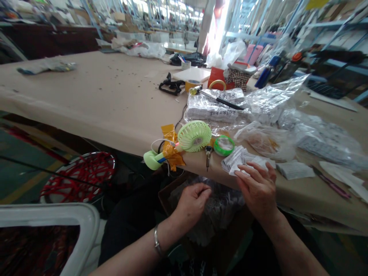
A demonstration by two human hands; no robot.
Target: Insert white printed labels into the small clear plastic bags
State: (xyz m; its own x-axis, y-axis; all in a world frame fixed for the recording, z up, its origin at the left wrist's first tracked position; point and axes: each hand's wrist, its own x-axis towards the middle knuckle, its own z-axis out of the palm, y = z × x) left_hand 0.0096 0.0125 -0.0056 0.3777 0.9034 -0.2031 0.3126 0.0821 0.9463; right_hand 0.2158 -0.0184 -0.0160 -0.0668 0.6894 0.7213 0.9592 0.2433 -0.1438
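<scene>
Right hand (258,189) touching paper labels (240,159)

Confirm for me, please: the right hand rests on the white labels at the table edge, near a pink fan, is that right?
Not quite: the fan is pale green, not pink, as the head view shows. The right hand does rest on the white labels at the table edge.

Daylight pours in from a blown-out opening (217,23) at the far end, washing out detail there. The worktop (94,92) is evenly lit with soft shadows. Plastic bags (267,101) glare. Below the worktop edge it is dim. The edges bend and blur; the background is soft.
</scene>
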